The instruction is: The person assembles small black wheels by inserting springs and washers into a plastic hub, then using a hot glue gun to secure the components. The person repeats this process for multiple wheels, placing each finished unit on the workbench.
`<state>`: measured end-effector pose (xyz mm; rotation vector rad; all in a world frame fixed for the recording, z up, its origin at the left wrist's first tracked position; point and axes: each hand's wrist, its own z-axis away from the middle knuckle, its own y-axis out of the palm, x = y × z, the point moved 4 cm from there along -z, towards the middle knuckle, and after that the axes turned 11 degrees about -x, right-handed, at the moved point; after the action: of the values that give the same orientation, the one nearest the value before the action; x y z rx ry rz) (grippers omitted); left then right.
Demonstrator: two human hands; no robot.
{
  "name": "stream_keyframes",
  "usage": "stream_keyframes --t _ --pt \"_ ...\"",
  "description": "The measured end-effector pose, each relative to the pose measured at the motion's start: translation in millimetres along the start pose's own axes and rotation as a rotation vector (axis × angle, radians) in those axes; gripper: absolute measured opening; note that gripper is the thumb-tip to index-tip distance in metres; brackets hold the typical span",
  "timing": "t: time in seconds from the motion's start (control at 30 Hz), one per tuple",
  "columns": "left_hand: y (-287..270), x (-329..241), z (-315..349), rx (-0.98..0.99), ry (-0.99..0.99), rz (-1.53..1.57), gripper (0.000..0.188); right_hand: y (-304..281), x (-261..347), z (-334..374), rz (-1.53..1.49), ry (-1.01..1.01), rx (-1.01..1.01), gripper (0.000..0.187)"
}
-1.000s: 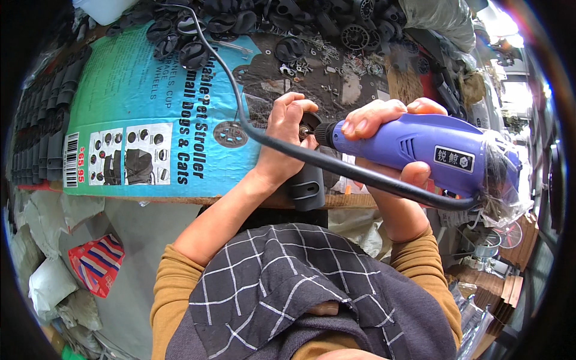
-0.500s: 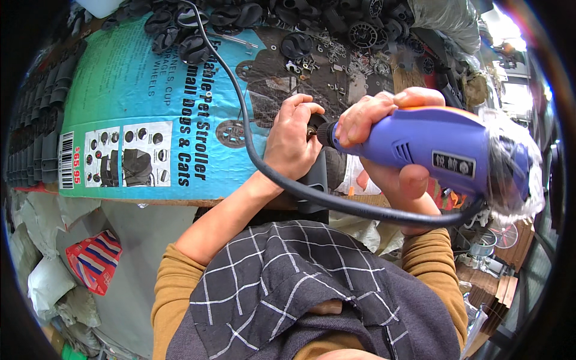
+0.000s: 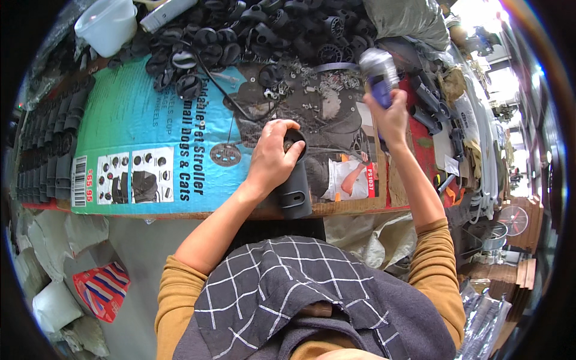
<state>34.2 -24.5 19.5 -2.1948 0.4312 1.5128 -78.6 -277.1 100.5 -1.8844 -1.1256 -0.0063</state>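
Flattened blue-green cardboard (image 3: pixel 129 129) covers much of the workbench (image 3: pixel 395 187) across the frame. At the bench's near edge, centre frame, lies the black plastic part (image 3: pixel 294 193), long axis running nearly up and down; the nearer left hand (image 3: pixel 267 158) curls around its upper end. Well apart, toward upper right, the right hand (image 3: pixel 391 120) wraps around a blurred purple power tool (image 3: pixel 380 90).

A slotted dark plastic part (image 3: pixel 294 191) lies slantwise, nearer and left of a blurred, tilted purple power tool (image 3: pixel 380 90)

A white tub (image 3: pixel 107 29) sits upper left, a red striped bag (image 3: pixel 102 293) lower left.
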Motion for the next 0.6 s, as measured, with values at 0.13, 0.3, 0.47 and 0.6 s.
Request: stream_keyframes --t 0.13,0.3,0.47,0.6 --pt "-2 1 0 -0.021 0.028 -0.017 0.027 26 -57 16 0.158 -0.093 0.08 0.061" --pt "11 -40 -16 -0.218 0.171 -0.025 0.019 -2 21 79 -0.542 0.247 0.458 0.053" --pt "30 -64 -54 -0.225 0.2 0.162 0.048 -4 20 74 -0.964 0.786 0.48 0.033" --pt "-71 -8 -90 -0.428 0.311 -0.028 0.03 -8 -149 -73 -0.845 0.771 0.097 0.043"
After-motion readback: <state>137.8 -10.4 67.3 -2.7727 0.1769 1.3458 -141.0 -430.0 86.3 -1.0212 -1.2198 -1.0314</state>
